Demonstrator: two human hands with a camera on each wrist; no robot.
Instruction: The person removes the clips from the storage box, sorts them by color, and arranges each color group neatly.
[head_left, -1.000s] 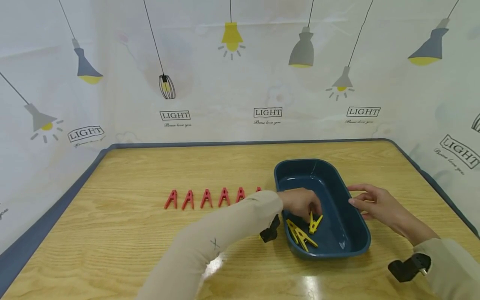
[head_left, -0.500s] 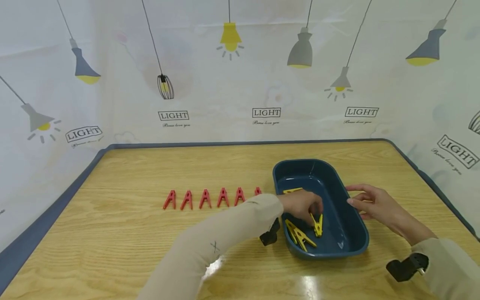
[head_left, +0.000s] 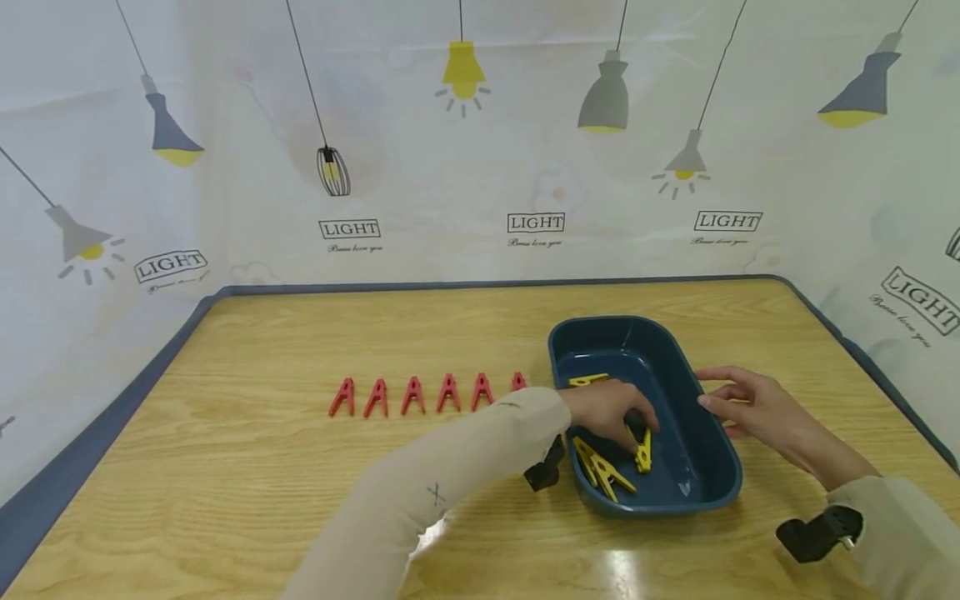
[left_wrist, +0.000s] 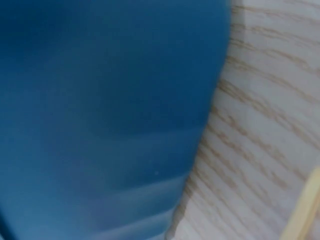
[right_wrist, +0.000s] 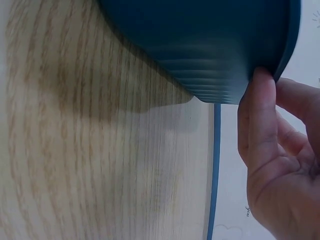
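Note:
In the head view my left hand [head_left: 609,410] reaches over the near-left rim into a dark blue plastic bin [head_left: 705,454]. Its thumb and fingers pinch a yellow clothespin [head_left: 644,457] low over the bin floor. Two more yellow clothespins [head_left: 606,473] lie below the wrist, and another yellow clothespin [head_left: 587,380] shows behind the hand. My right hand [head_left: 759,408] touches the bin's right outer wall just under the rim with extended fingers; the right wrist view shows its fingertips [right_wrist: 264,82] there. Only the bin's blurred wall [left_wrist: 110,110] and the tabletop appear in the left wrist view.
Several red clothespins [head_left: 413,396] stand in a spaced row on the wooden table [head_left: 225,467], left of the bin. My left sleeve [head_left: 442,475] passes in front of the row's right end. A lamp-printed backdrop [head_left: 420,167] rises behind the table.
The left hand has shifted slightly right inside the bin. The yellow clothespin at its fingers has moved right and turned with it. The right hand has stayed on the bin's side.

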